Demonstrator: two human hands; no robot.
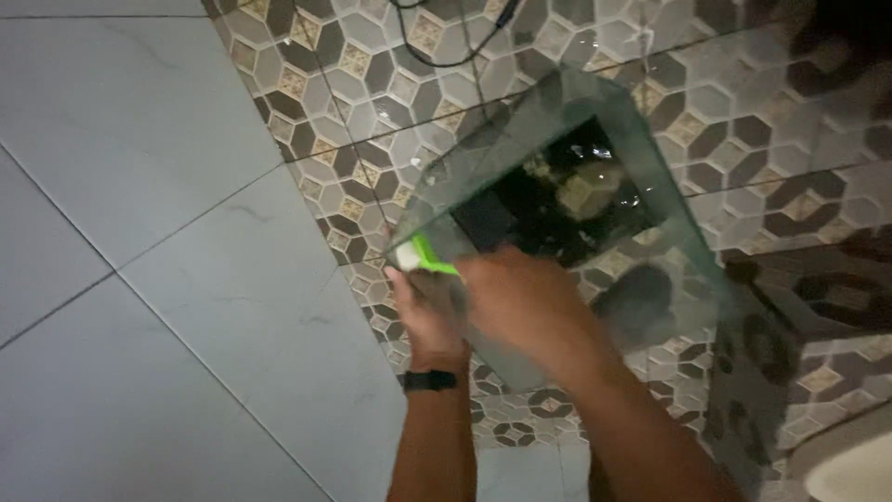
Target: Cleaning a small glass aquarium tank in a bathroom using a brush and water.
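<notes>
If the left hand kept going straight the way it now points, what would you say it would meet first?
The left hand points up the picture, at the green scrubber against the glass tank. Going on, it would probably meet that glass wall first, though depth is hard to judge.

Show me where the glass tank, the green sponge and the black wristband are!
glass tank (595, 102): head view, on its far glass wall.
green sponge (423, 253): head view, on its green top.
black wristband (429, 380): head view, middle of the band.

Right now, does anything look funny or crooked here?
Yes. The glass tank sits tilted on the patterned tile floor, tipped up on an edge instead of flat. The left hand presses a green sponge at its corner, and the right hand steadies it. No cracks or spills show.
</notes>
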